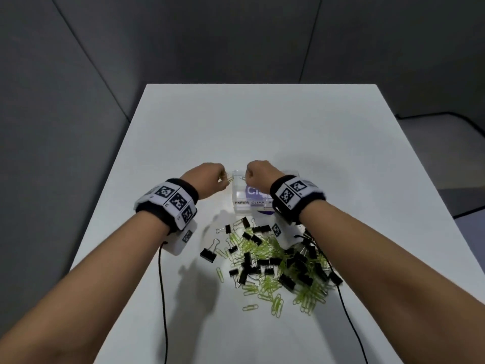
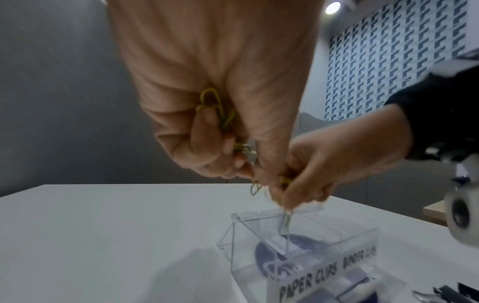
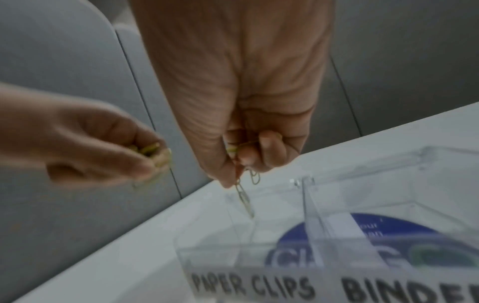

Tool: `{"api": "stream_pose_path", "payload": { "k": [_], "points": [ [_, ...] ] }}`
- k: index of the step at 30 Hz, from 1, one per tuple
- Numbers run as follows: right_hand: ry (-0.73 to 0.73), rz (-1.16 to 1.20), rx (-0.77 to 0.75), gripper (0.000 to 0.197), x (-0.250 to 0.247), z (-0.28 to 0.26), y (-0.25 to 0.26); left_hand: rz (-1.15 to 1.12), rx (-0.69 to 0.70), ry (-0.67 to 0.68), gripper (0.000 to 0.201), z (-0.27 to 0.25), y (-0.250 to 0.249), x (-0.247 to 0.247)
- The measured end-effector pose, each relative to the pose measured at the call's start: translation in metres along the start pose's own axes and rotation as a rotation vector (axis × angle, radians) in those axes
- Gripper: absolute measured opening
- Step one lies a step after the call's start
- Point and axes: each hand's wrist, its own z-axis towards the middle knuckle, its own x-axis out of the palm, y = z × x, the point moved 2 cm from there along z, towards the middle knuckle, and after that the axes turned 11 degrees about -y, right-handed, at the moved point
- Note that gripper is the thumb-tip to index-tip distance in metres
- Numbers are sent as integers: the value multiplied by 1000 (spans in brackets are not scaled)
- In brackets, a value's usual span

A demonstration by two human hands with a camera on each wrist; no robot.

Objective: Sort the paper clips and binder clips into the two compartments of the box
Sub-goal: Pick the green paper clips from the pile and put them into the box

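Observation:
A clear two-compartment box [image 1: 241, 203] stands mid-table, its front labelled PAPER CLIPS on the left and BINDER on the right [image 3: 251, 287]. My left hand [image 1: 223, 179] hovers just left of the box and grips several green paper clips [image 2: 216, 106] in curled fingers. My right hand [image 1: 248, 177] is over the far left corner of the box, above the paper clip compartment, pinching paper clips. One clip [image 3: 243, 196] dangles from its fingertips over that compartment. A mixed pile of green paper clips and black binder clips [image 1: 275, 264] lies near the box's front.
The white table [image 1: 262, 122] ends at edges left, right and far, with grey walls behind. Black cables [image 1: 162, 298] run from both wrist cameras toward me; the right one [image 1: 351, 324] passes the pile. A lone binder clip [image 1: 208, 254] lies left of the pile.

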Motion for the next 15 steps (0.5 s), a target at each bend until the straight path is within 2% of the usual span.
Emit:
{"api": "stream_pose_path", "payload": {
  "k": [3, 6, 8, 10, 15],
  "points": [
    [74, -53, -15, 22, 15, 3, -3, 38, -9, 76, 26, 10, 1, 1],
    [21, 93, -26, 31, 7, -11, -9, 61, 10, 109, 23, 19, -4, 8],
    [-78, 200, 4, 27, -2, -25, -18, 57, 38, 118, 24, 25, -15, 14],
    [-145, 198, -7, 23, -10, -42, -29, 59, 79, 126, 22, 32, -28, 21],
    [-78, 110, -19, 17, -7, -83, -64, 104, 141, 158, 23, 43, -49, 39]
  ]
}}
